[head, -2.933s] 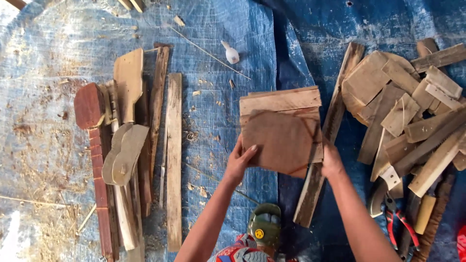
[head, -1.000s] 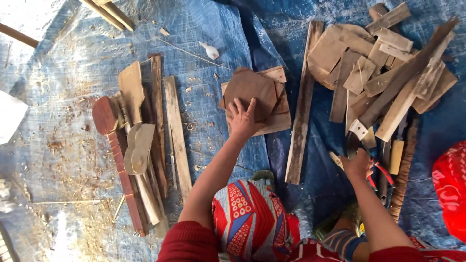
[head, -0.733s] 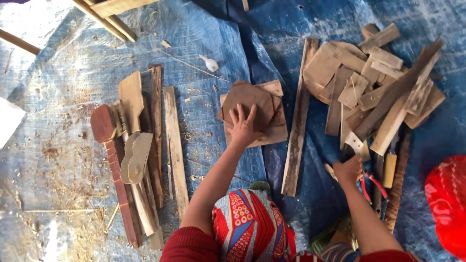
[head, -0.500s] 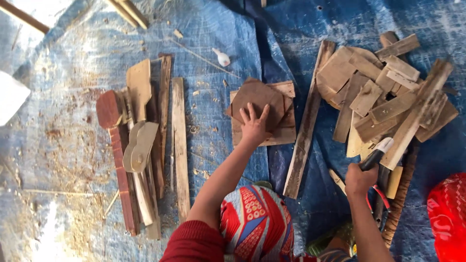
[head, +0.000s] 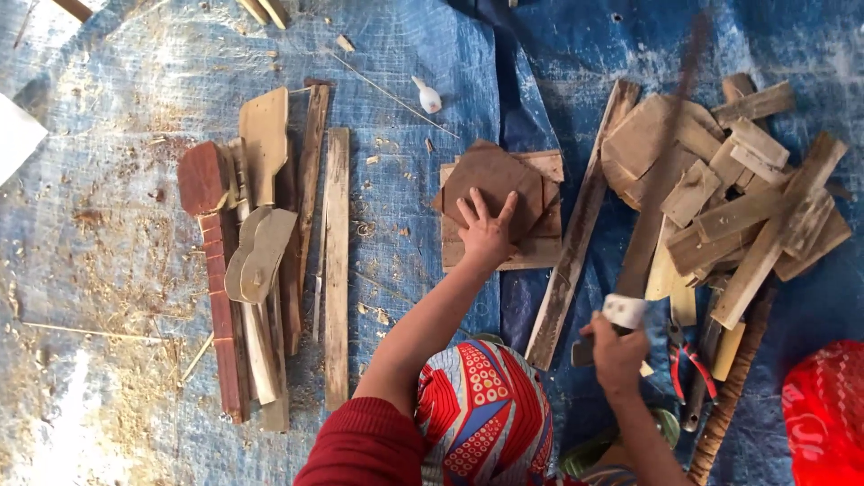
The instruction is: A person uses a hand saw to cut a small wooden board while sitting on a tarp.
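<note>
I see the left hand flat on a wood piece stacked on a board, mid tarp. Long slat just right of it. Scrap pile further right. Right hand grips a saw over the pile. Carved parts and strips lie left.

On the blue tarp lie a dark brown board, a reddish neck and pale grey scraps.
</note>
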